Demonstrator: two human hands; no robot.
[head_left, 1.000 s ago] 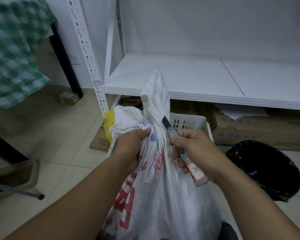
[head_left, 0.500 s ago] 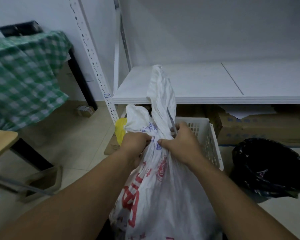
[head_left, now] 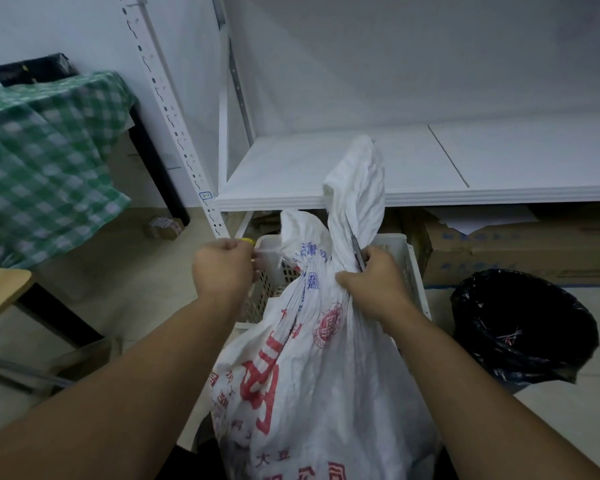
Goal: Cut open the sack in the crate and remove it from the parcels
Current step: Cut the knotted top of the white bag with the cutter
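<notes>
the sack (head_left: 312,368) is stood upright in the white crate (head_left: 414,271), its long axis running from the bottom of the view up and away toward the shelf (head_left: 291,174). it is white woven plastic printed with red and blue characters, and its gathered neck is twisted into a tail that points straight up, above the crate's rim. the neck is clamped in the right hand (head_left: 378,282), which is closed into a fist with the knuckles up; a thin grey blade (head_left: 357,252) is held in the same fist and is pointed up and slightly left along the tail, lying against the fabric. the left hand (head_left: 224,268) is kept apart from the sack, off its left side at the crate's left rim, and is closed around something small and yellow (what it is cannot be told). both forearms are extended forward from the lower corners. a black-lined bin (head_left: 523,323) is set just right of the crate, and a green checked cloth (head_left: 45,161) is draped at far left.
</notes>
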